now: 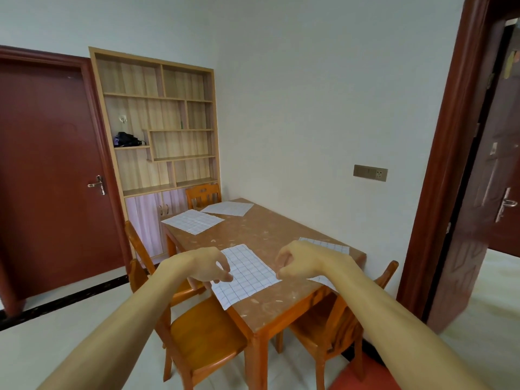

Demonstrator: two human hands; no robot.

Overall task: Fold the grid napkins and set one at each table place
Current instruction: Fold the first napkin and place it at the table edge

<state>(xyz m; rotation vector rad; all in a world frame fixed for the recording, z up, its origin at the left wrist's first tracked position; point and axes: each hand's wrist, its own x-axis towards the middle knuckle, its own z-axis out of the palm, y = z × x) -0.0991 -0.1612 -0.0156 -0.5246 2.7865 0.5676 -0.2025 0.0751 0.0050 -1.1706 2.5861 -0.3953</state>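
Observation:
Several white napkins with a blue grid lie unfolded on the brown marbled table. The nearest napkin lies at the table's near left edge and overhangs it a little. My left hand hovers at its left edge with fingers loosely curled, and whether it touches the napkin I cannot tell. My right hand hangs at its right edge, fingers curled, holding nothing. A second napkin lies behind my right hand, partly hidden. Two more napkins lie at the far left end.
Wooden chairs stand at the table: one at near left, one at the near end, one at the far end. A shelf unit and a red door are behind. An open door stands at right.

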